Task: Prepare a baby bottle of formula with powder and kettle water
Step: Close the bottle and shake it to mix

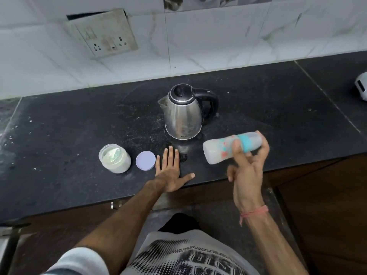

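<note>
Fingers [236,147] of right hand [248,165]: wrapped round the baby bottle [222,149] near its teal collar, thumb behind; bottle held on its side in the air above the counter's [79,120] front edge, base pointing left, contents milky.
Left hand [170,171]: flat on counter, fingers spread, holding nothing.
Kettle [183,112]: upright, lid shut, behind the bottle.
Powder jar [114,158]: open; lid [145,160] lying just beside it.
Step, judged: mixing by shaking, powder and water seemingly in.
Next: firm grip; check collar is tight against leaks.
</note>
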Action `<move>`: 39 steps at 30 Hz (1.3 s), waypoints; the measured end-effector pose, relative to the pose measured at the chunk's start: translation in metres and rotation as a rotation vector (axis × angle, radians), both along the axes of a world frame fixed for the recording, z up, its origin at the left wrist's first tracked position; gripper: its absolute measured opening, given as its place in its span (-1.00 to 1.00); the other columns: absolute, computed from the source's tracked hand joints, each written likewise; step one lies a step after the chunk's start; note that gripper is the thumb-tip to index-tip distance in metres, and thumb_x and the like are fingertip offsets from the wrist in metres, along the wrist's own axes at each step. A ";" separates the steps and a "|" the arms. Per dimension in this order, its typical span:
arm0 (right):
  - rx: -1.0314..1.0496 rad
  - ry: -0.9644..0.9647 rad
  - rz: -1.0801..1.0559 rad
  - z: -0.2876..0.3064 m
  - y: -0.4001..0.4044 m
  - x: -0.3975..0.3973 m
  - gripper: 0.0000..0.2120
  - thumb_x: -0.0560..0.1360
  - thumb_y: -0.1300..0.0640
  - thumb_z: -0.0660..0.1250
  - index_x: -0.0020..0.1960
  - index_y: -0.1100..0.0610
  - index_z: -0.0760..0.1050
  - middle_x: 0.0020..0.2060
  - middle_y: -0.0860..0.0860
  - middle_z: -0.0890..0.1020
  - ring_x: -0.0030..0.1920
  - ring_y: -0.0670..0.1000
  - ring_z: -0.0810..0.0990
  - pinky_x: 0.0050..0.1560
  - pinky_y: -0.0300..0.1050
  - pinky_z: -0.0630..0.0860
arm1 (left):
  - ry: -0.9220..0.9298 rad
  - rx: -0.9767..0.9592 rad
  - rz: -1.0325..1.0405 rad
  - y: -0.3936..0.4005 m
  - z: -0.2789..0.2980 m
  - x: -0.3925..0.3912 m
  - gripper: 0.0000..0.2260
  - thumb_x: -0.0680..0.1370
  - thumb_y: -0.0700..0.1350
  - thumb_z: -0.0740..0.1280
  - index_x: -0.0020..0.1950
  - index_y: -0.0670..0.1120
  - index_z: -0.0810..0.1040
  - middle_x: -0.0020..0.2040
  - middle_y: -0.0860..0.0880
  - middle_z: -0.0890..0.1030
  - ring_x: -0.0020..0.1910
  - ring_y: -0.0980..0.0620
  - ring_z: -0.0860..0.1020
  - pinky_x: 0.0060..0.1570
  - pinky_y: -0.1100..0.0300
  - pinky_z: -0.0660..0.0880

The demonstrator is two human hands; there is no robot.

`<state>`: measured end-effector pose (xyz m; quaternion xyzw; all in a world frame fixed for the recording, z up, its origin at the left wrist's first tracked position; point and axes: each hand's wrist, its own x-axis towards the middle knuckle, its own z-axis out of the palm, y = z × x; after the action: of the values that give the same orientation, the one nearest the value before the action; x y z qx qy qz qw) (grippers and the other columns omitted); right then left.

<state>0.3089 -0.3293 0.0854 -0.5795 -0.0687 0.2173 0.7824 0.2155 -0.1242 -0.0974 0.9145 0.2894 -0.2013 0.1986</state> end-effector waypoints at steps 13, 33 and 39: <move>-0.058 -0.075 0.040 -0.006 -0.009 -0.008 -0.32 0.60 0.14 0.48 0.64 -0.09 0.29 0.20 0.10 0.75 -0.05 -0.07 0.69 -0.49 -0.23 0.46 | 0.002 0.023 -0.015 0.000 0.000 -0.001 0.12 0.61 0.62 0.04 0.79 -0.09 -0.41 0.76 -0.11 -0.49 0.74 -0.12 -0.50 0.70 -0.27 -0.41; -0.051 -0.053 0.012 -0.002 0.000 -0.004 -0.33 0.61 0.06 0.46 0.63 -0.12 0.25 0.14 -0.03 0.74 0.02 0.03 0.69 -0.47 -0.16 0.54 | -0.012 -0.005 -0.006 0.001 -0.002 -0.002 0.20 0.50 0.71 -0.06 0.79 -0.08 -0.43 0.75 -0.08 -0.51 0.72 -0.09 -0.53 0.70 -0.26 -0.42; 0.064 -0.021 -0.207 0.015 -0.004 -0.007 -0.36 0.68 0.10 0.44 0.66 -0.10 0.22 0.23 0.05 0.70 0.08 0.02 0.70 -0.39 -0.15 0.57 | -0.032 -0.010 -0.008 0.002 -0.003 -0.002 0.15 0.58 0.65 0.06 0.79 -0.08 -0.43 0.75 -0.07 -0.52 0.72 -0.08 -0.54 0.69 -0.25 -0.45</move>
<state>0.3022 -0.3338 0.1009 -0.5605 -0.0236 0.1268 0.8180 0.2131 -0.1224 -0.1001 0.9178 0.2815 -0.1887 0.2070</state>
